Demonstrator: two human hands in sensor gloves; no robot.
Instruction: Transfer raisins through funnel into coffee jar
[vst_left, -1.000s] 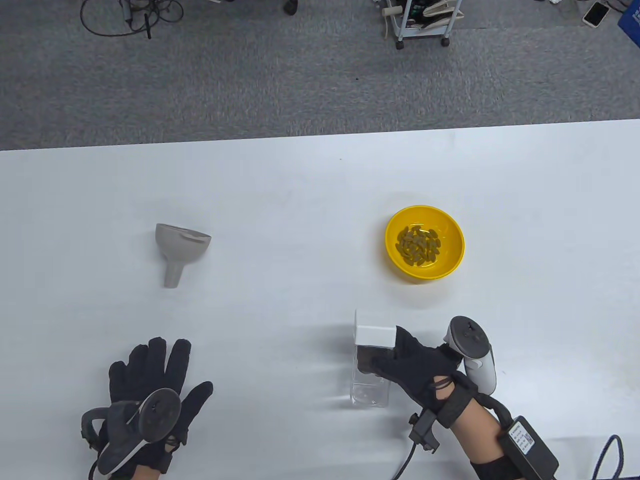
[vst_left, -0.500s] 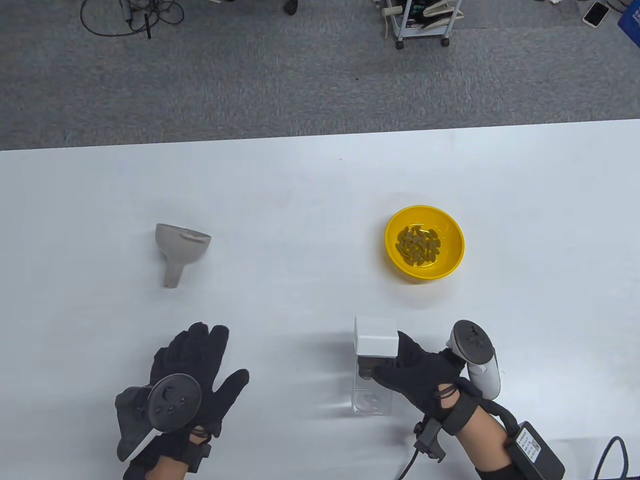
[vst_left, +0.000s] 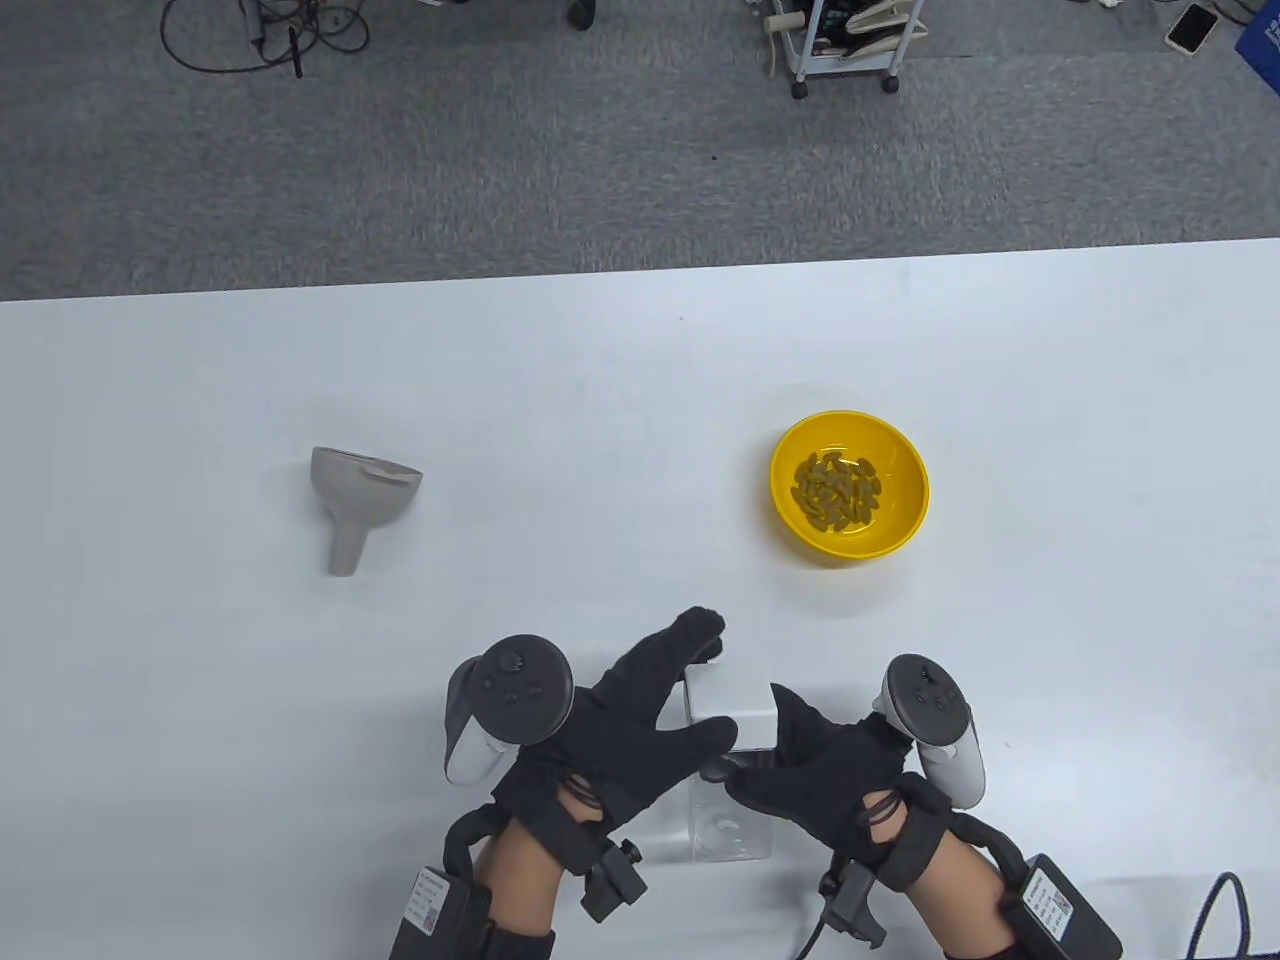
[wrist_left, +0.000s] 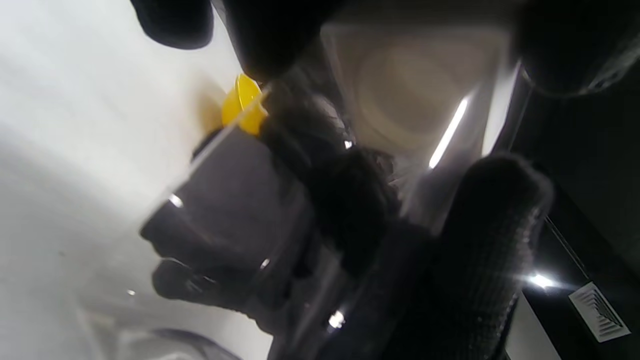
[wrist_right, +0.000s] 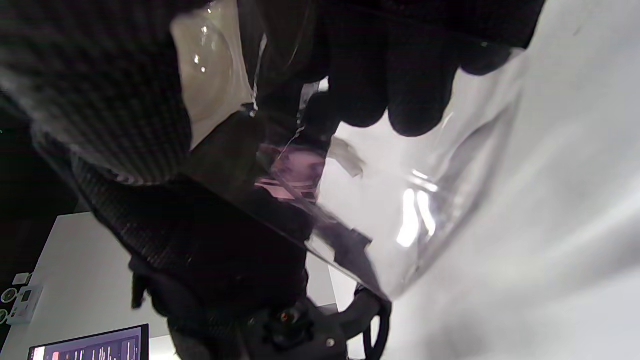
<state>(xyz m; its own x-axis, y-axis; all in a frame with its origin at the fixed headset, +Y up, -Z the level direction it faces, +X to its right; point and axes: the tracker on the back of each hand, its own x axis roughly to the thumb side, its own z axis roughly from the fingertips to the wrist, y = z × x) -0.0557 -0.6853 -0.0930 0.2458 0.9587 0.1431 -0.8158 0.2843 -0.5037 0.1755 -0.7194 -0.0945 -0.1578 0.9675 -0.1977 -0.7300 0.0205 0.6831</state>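
I see the white bench (vst_left: 600, 380) carrying everything. On it, my left hand (vst_left: 640, 720) and right hand (vst_left: 830, 770) meet at the coffee jar (vst_left: 730, 820) near the front edge. The right grip wraps the clear body; the left grip lies over the white lid (vst_left: 730, 705), fingers spread across it, though I cannot tell how firmly it clamps. The yellow bowl (vst_left: 850, 485) stands well apart behind the jar, its raisins (vst_left: 835, 490) not yet poured. The grey funnel (vst_left: 358, 500) lies on its side, far left, untouched. I judge the task barely begun: lid off, funnel seated, raisins poured remain. Both wrist views are blurred, gloves blocking the jar mouth.
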